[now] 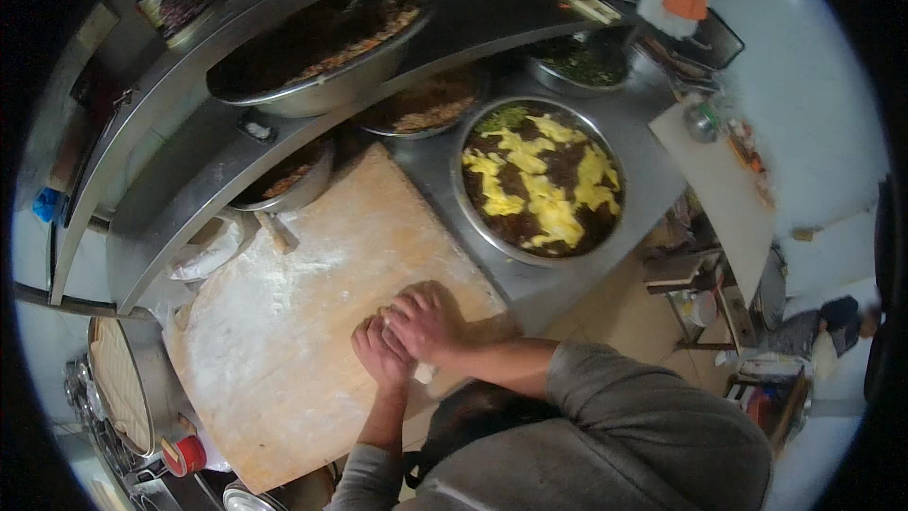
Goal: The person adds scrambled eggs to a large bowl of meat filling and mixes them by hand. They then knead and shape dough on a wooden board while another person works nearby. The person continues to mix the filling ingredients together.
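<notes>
Both hands meet near the front edge of a floured wooden board (319, 284). My left hand (383, 351) presses on a pale lump of dough (425, 373), which is mostly hidden beneath the palms. My right hand (418, 323) lies against and partly over the left, its fingers curled on the same dough. Beyond the hands, a large round steel bowl (543, 181) holds a dark filling with yellow scrambled egg and chopped greens on top. A short wooden rolling pin (275, 233) rests at the board's far left edge.
Steel bowls of filling (319, 50) stand on and under a metal shelf (213, 163). An open flour bag (209, 248) is left of the board. A large pot of dough (120, 383) and a red tin (184, 455) stand at lower left. Another person (840, 326) is at far right.
</notes>
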`<state>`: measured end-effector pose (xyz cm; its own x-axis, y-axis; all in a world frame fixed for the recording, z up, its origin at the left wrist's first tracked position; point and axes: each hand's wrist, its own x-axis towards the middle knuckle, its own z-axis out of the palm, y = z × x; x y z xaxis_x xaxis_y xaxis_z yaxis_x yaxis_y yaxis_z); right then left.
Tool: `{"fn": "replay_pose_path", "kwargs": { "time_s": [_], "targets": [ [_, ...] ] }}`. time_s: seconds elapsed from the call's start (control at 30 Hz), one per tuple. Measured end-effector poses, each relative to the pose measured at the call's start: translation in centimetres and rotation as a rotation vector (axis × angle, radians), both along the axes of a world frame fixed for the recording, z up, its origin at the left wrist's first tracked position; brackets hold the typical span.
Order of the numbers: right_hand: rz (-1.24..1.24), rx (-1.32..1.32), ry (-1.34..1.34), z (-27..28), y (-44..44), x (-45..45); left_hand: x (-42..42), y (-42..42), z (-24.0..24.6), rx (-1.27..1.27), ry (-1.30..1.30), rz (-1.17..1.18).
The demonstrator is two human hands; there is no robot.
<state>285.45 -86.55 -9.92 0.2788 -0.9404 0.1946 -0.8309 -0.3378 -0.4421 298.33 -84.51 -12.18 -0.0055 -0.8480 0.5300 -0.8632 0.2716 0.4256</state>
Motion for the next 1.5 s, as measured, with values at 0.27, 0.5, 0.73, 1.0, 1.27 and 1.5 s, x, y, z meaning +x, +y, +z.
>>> {"fn": "replay_pose_path", "kwargs": {
  "time_s": [0.27,0.5,0.73,1.0,1.27,1.5],
  "targets": [
    [0.090,0.195,0.119,-0.1,-13.5,4.0,3.5,-9.1,-1.1,0.106,-0.164,0.083],
    [0.118,-0.019,0.026,3.7,-0.3,0.1,0.1,7.3,2.3,0.011,0.178,-0.111],
    [0.084,-0.087,0.056,-1.7,-7.8,1.5,1.4,-4.5,0.2,0.194,0.006,0.188],
    [0.086,0.368,0.086,2.9,-12.8,3.4,1.4,-2.2,1.6,-0.143,-0.051,0.017],
    [0.212,-0.203,-0.056,0.9,-0.7,-1.8,-1.6,3.5,1.7,0.112,0.055,0.158],
    [0.103,0.176,0.050,-0.8,-13.4,3.3,2.6,-9.1,1.0,0.186,-0.029,0.315]
  ]
}}
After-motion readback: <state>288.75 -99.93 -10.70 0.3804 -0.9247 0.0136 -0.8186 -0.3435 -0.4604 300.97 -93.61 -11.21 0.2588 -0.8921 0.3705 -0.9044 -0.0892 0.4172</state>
